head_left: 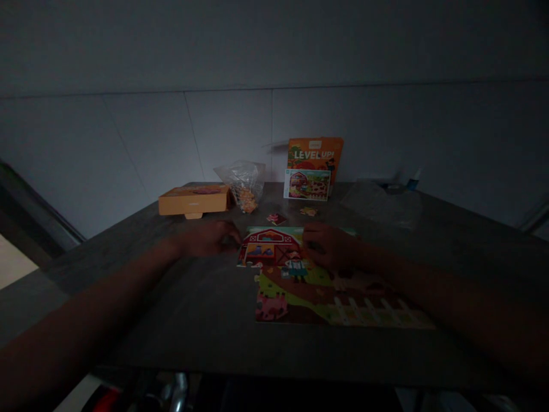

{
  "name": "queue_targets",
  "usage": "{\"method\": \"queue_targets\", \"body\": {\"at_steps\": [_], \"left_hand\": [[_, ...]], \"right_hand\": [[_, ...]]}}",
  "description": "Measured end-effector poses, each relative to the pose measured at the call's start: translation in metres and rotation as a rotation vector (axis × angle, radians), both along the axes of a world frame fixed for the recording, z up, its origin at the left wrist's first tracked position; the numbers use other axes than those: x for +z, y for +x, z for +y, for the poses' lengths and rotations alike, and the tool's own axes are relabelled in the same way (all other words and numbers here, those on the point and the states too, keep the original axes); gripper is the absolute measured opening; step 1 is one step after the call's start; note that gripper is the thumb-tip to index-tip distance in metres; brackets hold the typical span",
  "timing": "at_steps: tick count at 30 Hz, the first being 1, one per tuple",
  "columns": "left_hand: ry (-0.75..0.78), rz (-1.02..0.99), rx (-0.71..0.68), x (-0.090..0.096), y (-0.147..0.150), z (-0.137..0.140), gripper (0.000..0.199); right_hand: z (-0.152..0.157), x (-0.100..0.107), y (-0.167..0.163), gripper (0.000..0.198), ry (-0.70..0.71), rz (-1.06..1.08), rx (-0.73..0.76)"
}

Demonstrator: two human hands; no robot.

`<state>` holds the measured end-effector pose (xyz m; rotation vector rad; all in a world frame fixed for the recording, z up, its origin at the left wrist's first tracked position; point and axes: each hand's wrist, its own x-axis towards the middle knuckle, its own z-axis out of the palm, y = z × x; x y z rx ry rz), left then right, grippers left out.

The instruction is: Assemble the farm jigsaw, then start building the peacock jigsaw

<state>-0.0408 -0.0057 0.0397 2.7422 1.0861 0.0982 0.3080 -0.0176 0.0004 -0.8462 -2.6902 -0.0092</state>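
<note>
A partly assembled jigsaw puzzle (274, 280) with a red barn, a farmer, a pig and a white fence lies flat on the dark table. At its upper left edge, my left hand (214, 237) has its fingers bent and closed on the border beside the barn. My right hand (328, 243) rests over the upper middle, fingers curled down near the farmer; what is under them is hidden. My right forearm covers part of the puzzle's right side. Just beyond the top edge lie two loose puzzle pieces, one pink and dark red (276, 218), one yellowish (309, 212).
An orange box (195, 200) sits at the back left, beside a clear plastic bag (244, 180) with puzzle pieces. An orange "LEVEL UP!" box (315, 150) stands against the wall, a reference picture card (307, 185) leaning before it. Crumpled clear plastic (384, 203) lies at back right.
</note>
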Motion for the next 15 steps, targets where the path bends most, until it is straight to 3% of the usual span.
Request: {"method": "queue_targets", "body": {"at_steps": [6,11,15], "left_hand": [[-0.079,0.03,0.167,0.001,-0.008,0.002,0.015],[-0.13,0.028,0.091,0.0,-0.002,-0.006,0.022],[-0.242,-0.067,0.011,-0.002,0.0,-0.008,0.015]], "right_hand": [[0.0,-0.001,0.0,0.019,0.013,-0.012,-0.007],[-0.002,0.001,-0.002,0.018,0.022,-0.036,-0.011],[-0.002,-0.001,-0.002,0.017,0.018,-0.041,-0.02]]}}
